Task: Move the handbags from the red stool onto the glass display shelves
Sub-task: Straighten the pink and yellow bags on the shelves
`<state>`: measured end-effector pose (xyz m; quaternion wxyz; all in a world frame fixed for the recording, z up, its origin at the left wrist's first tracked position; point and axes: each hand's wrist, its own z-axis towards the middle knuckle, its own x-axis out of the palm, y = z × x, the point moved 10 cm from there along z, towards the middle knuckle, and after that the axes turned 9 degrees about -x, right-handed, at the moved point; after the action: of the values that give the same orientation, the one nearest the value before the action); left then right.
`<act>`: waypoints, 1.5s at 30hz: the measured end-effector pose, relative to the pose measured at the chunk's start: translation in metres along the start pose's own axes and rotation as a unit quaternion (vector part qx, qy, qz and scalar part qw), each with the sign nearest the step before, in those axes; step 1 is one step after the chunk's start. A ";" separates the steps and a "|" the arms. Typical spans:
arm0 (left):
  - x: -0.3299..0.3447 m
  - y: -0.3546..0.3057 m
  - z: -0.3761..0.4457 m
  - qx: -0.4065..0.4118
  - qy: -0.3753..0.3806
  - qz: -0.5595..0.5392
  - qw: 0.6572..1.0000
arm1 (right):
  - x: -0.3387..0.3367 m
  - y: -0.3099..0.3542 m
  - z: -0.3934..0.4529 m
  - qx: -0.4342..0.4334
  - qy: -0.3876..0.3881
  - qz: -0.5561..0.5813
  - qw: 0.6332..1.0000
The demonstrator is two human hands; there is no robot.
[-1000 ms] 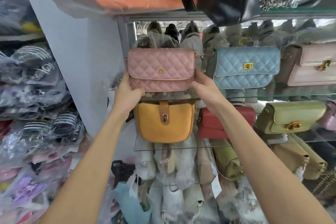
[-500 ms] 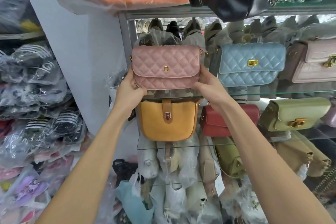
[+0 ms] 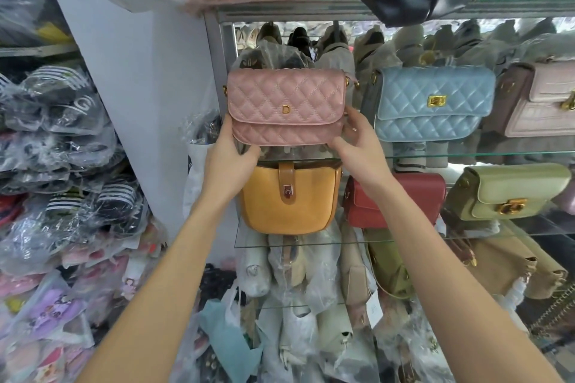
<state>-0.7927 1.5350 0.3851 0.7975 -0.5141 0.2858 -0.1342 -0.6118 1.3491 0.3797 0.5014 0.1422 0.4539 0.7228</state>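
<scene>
Seating pink quilted handbag (image 3: 286, 107) on glass shelf (image 3: 466, 155); left hand (image 3: 231, 154) and right hand (image 3: 357, 141) are gripping its lower corners (release is pending).

Head view, close, facing glass shelves (image 3: 466, 155)
</scene>
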 end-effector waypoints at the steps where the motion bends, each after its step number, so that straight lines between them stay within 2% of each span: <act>1: 0.000 -0.001 -0.011 0.014 -0.014 0.000 1.000 | -0.004 0.002 -0.008 -0.012 -0.035 0.006 0.999; 4: -0.008 0.013 -0.048 0.047 -0.082 -0.031 0.995 | -0.019 0.007 -0.042 -0.054 -0.147 0.001 0.988; 6: -0.010 0.033 -0.069 0.065 -0.129 -0.043 0.989 | -0.020 -0.005 -0.067 -0.057 -0.190 -0.003 0.980; 8: -0.004 0.074 -0.076 -0.001 -0.144 -0.063 0.988 | -0.014 -0.033 -0.087 -0.014 -0.203 0.016 0.979; 10: 0.010 0.124 -0.076 -0.117 -0.124 -0.082 0.982 | -0.002 -0.066 -0.102 0.064 -0.180 0.033 0.981; 12: 0.025 0.160 -0.072 -0.189 -0.090 -0.080 0.975 | 0.014 -0.097 -0.110 0.146 -0.122 0.036 0.981; 15: 0.042 0.178 -0.057 -0.229 -0.033 -0.087 0.969 | 0.035 -0.130 -0.112 0.230 -0.029 0.048 0.972; 17: 0.048 0.176 -0.047 -0.242 -0.008 -0.116 0.963 | 0.045 -0.141 -0.110 0.252 0.008 0.067 0.965; 24: 0.064 0.193 -0.024 -0.262 0.056 -0.166 0.949 | 0.066 -0.158 -0.104 0.224 0.052 0.115 0.966; 31: 0.067 0.198 -0.028 -0.259 0.051 -0.202 0.943 | 0.071 -0.160 -0.101 0.238 0.046 0.128 0.962; 45: 0.064 0.194 -0.039 -0.259 0.026 -0.205 0.944 | 0.071 -0.160 -0.101 0.263 0.042 0.169 0.949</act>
<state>-0.7801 1.5584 0.1793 0.5847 -0.7466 0.2194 -0.2294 -0.6158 1.3718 0.1793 0.2971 0.3131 0.6174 0.6576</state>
